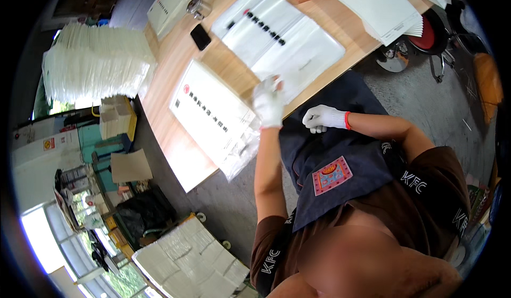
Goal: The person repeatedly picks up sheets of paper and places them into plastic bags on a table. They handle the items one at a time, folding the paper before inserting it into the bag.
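Brown cloth is closest: the shirt (346,239) of a person at the bench (165,138). Over it hangs a dark blue apron (314,181) with a bright patch (332,176) on the front. Both hands wear white gloves.

The left hand (269,102) is over the near side of the bench, between two lots of white, shiny plastic. Its fingers reach the low corner of the flat bags (298,45). It is blurry, so I cannot tell how far open it is, or if it holds a bag. On its other side is a neat pile (205,109) with black print and a red mark. Loose clear plastic (242,149) sticks out past the bench edge there.

The right hand (324,118) is over the apron, with its fingers curled in. I cannot tell if anything is inside.

Past the pile lies a black phone (200,36), and near that stands a jar (198,8). White sheets (367,10) are spread at the far right. Beyond them is a red stool (424,33).
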`<action>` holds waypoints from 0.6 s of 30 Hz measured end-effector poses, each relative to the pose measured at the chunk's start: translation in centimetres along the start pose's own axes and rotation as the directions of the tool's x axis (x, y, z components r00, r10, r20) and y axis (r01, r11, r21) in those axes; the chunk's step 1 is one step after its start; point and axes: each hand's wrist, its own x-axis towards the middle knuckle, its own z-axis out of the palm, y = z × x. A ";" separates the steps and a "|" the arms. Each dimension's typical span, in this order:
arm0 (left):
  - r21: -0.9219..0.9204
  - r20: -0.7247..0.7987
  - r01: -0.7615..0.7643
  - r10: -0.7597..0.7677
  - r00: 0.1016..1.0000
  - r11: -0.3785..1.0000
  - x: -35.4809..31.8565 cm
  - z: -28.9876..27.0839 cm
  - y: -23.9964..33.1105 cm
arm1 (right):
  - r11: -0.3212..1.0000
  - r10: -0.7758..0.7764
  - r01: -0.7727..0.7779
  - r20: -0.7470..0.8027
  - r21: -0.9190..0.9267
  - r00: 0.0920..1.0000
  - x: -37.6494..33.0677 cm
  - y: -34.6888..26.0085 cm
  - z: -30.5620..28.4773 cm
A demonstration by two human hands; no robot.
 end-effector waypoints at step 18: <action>-0.113 0.162 -0.145 0.162 0.973 0.983 8.0 8.3 -0.3 | 0.957 -0.165 0.224 -0.288 0.185 0.943 -0.5 -4.9 -8.3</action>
